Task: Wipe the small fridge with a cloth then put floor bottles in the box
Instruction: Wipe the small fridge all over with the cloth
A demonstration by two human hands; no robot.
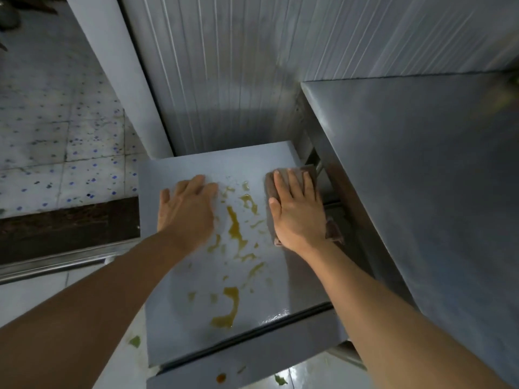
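We judge the wiping barely begun: yellow-brown liquid streaks (234,228) cover the small fridge (196,318), a smooth, glossy grey slab. Our right hand (297,211) presses a folded brown cloth (334,230) flat; our left hand (186,210) rests spread. No bottles or box show.

Glossy smooth fridge top (295,276), soft brown cloth (309,175), brushed metal counter (421,164), ribbed wall panel (238,66).

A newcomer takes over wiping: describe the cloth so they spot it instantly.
Find the small grey fridge top, streaked with yellow-brown spill. At its far right edge, beside the steel counter, the folded brown cloth lies flat under the right hand; the left hand presses bare surface.
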